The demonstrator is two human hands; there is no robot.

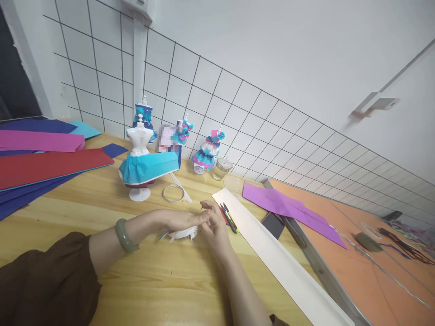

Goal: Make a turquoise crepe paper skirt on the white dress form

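My left hand (183,220) reaches in from the left, a green bangle (125,236) on its wrist. Its fingers are stretched out above a small heap of white paper scraps (185,234) on the table. My right hand (215,226) meets the left fingertips, its fingers apart and slightly bent. Nothing shows in its grasp. Just beyond the right hand lie black-bladed thread snips (229,218) with green and yellow handles. Behind the hands stands a white mini dress form (140,137) wearing a turquoise pleated paper skirt (147,167), its loose end sticking out to the right.
A wire ring (172,193) lies behind my left hand. Dressed mini forms (205,154) and a glass cup (222,169) stand by the wall grid. Coloured paper (47,167) is stacked left. A long white strip (272,253), purple paper (282,203) and a phone (273,225) lie right.
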